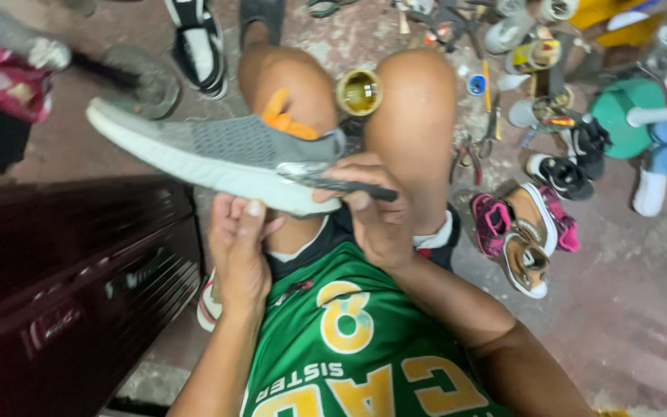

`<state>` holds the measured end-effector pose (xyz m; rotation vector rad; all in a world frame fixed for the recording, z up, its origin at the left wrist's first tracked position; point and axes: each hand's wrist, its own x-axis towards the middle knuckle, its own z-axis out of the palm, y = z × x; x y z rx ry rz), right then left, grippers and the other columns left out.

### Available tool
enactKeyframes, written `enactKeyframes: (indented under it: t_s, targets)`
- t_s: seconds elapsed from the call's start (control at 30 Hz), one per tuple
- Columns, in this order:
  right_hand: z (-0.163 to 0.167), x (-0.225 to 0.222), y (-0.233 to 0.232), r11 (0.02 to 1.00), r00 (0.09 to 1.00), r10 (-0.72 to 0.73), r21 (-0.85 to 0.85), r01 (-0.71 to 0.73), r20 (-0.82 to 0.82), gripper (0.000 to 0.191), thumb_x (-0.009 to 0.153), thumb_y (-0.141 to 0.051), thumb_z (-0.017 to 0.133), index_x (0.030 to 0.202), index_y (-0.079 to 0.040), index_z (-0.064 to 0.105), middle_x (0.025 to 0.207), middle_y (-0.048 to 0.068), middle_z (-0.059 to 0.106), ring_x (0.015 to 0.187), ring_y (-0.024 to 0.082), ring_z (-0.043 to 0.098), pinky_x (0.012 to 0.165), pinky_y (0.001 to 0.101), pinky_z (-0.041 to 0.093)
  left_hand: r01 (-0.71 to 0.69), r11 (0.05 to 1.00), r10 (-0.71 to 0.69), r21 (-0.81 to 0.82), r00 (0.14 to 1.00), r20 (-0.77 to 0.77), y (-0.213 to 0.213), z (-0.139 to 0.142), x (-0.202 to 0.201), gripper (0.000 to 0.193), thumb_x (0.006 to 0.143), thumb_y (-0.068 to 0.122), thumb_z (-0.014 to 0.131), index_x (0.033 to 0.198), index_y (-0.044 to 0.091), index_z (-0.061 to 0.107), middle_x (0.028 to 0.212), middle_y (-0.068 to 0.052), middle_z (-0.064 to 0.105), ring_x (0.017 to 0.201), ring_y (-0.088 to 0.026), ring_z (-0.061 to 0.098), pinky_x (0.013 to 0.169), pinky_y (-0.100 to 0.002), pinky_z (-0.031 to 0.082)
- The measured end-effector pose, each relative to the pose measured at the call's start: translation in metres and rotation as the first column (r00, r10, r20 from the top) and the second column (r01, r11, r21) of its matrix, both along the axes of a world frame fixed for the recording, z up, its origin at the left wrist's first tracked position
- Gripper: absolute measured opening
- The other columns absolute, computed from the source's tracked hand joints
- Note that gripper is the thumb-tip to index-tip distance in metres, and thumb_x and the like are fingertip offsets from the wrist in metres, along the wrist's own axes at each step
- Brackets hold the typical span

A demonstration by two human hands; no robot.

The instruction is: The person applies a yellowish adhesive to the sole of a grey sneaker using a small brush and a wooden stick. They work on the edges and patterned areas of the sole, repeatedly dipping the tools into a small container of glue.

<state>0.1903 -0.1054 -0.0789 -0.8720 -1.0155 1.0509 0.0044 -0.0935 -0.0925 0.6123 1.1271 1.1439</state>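
The person sits on the floor (pixel 627 309) with knees raised, and a grey knit running shoe with a thick white sole and an orange heel tab (pixel 225 150) lies sideways across the lap, heel toward 3 o'clock. The left hand (pixel 239 247) cups the sole from underneath, its fingers closed around the rim. The right hand (pixel 376 212) is clamped on a thin dark brush-like tool (pixel 349 187), its tip laid along the seam where the upper meets the sole at the heel. Between the knees, at 12 o'clock from the shoe, stands an open round tin of amber glue (pixel 360 92). At 3 o'clock lie pink-and-tan sandals (pixel 523 232) and, beyond them, scattered pliers and tools (pixel 476 147).

The step in hand looks like spreading adhesive into the heel seam. The next move probably calls for a steady sweep along the gap while the left hand holds the shoe firm, then pressure to close the joint.
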Motion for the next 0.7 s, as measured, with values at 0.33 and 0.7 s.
enactKeyframes:
  t_s: [0.33,0.7]
  targets:
    - [0.002,-0.013,0.0,0.998,0.988,0.058,-0.025,-0.062,-0.144,0.035,0.114,-0.024,0.059,0.131,0.006,0.059,0.123,0.017,0.056,0.105,0.026,0.07,0.099,0.0385,0.057,0.015,0.998,-0.023,0.064,0.992,0.122,0.004,0.005,-0.013,0.046,0.1,0.017,0.064,0.139,0.001,0.048,0.127,-0.006,0.066,0.116,-0.014,0.064,0.097,-0.032,0.057]
    - [0.019,-0.02,-0.004,0.987,0.969,0.146,-0.041,-0.157,-0.2,0.033,0.114,-0.023,0.06,0.132,0.005,0.06,0.124,0.018,0.058,0.108,0.027,0.069,0.099,0.0409,0.058,-0.01,0.976,0.011,0.216,1.0,-0.004,0.014,0.031,-0.044,0.07,0.093,-0.001,0.065,0.155,-0.006,0.032,0.122,-0.009,0.057,0.11,-0.012,0.057,0.093,-0.023,0.049]
